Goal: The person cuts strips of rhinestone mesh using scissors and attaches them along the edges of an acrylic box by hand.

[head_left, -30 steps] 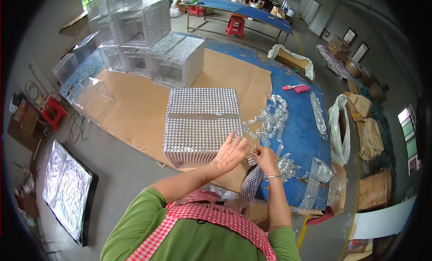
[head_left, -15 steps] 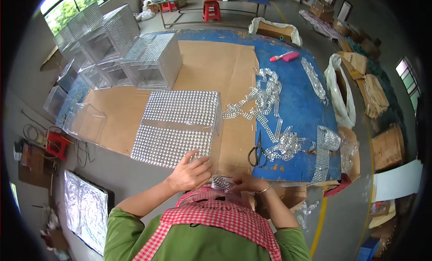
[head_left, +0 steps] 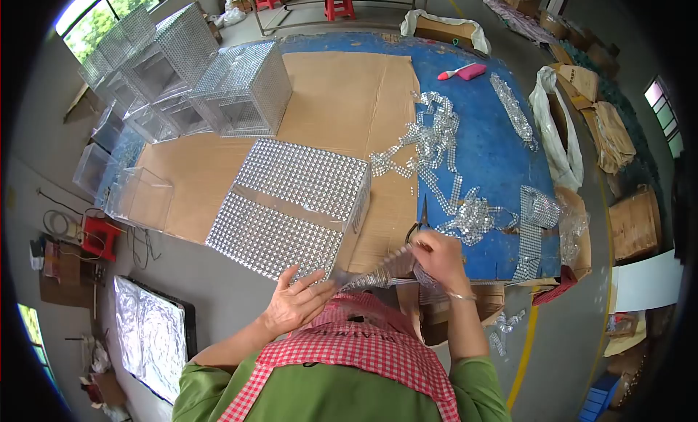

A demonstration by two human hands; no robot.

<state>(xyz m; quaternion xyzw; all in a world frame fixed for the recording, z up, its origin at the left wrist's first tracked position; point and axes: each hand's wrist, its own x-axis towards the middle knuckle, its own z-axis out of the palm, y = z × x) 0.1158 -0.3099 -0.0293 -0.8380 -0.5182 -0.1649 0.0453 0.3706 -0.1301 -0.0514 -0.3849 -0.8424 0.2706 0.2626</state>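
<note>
A clear box (head_left: pixel 287 204) studded with silver rhinestones on top lies turned at an angle on the cardboard. My left hand (head_left: pixel 297 304) rests at its near corner, fingers stretched out, touching one end of a rhinestone strip (head_left: pixel 374 275). The strip stretches across to my right hand (head_left: pixel 438 260), whose fingers are closed on it; a bunched part hangs below that hand. Just beyond my right hand are black scissors (head_left: pixel 423 217), their handles partly hidden.
Clear rhinestone-covered boxes (head_left: pixel 243 87) are stacked at the back left, with a bare clear box (head_left: pixel 142 197) nearer. Tangled rhinestone strips (head_left: pixel 436 135), a rhinestone roll (head_left: pixel 539 210) and a pink-and-white brush (head_left: pixel 465 72) lie on the blue table (head_left: pixel 487 160). Open bags stand along its right side.
My right hand has moved up and right from my waist, drawing the strip out between both hands. The studded box has turned slightly, and my left hand has shifted a little down-left.
</note>
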